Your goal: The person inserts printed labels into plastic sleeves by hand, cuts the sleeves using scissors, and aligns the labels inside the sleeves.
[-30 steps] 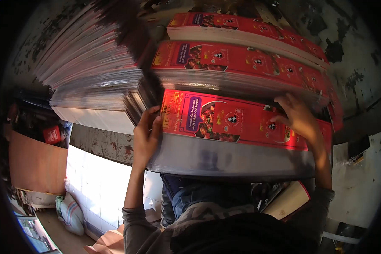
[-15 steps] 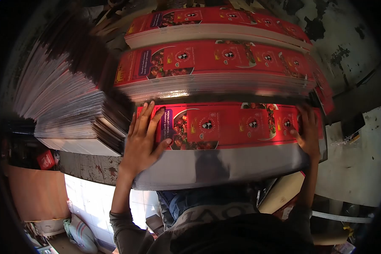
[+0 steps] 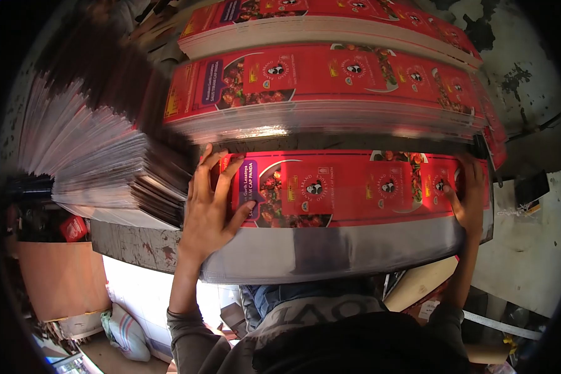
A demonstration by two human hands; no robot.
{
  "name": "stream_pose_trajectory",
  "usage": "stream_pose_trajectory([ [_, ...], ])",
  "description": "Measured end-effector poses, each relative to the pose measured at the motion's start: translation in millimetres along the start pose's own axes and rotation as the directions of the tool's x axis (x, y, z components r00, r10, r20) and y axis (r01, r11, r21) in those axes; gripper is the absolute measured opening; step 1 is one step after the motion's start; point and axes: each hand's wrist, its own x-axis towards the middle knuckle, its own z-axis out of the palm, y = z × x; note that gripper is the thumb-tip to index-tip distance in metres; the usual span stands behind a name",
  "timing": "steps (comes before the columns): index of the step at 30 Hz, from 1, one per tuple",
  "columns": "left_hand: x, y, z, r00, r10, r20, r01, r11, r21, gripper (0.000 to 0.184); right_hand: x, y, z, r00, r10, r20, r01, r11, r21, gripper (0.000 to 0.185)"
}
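Observation:
A thick stack of red printed packaging sheets (image 3: 349,193) lies across the table edge right in front of my body. The top sheet shows food pictures and a panda logo. My left hand (image 3: 212,209) rests on the stack's left end, fingers spread and pointing away, thumb apart on the top sheet. On the right end lies my right hand (image 3: 469,196), its thumb on the print and its fingers stretched toward the far edge, partly in shadow. Both hands touch the stack; neither is closed around it.
Behind lie a second stack of red sheets (image 3: 318,78) and a third stack (image 3: 330,28). A tall fanned pile of sheets (image 3: 106,162) leans at the left. Part of another person's arm shows dimly at top left. A white sack (image 3: 128,333) sits on the floor.
The view has shifted slightly, so the stacks appear a little further right. Both hands remain at the ends of the front stack, with the left fingers slightly more bent.

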Motion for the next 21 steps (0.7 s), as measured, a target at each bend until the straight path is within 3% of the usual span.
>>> stream_pose_trajectory([
  [12, -1.4, -1.4, 2.7, 0.999, -0.03, -0.029, 0.03, 0.999, -0.021, 0.059, 0.6, -2.5, -1.2, 0.999, 0.045, 0.002, -0.045, 0.999, -0.009, 0.055],
  [21, -3.5, -1.0, 2.1, 0.996, -0.031, -0.081, 0.028, 0.999, -0.046, 0.054, 1.1, -2.0, 0.0, 0.998, -0.012, -0.055, 0.01, 0.999, -0.042, 0.047],
])
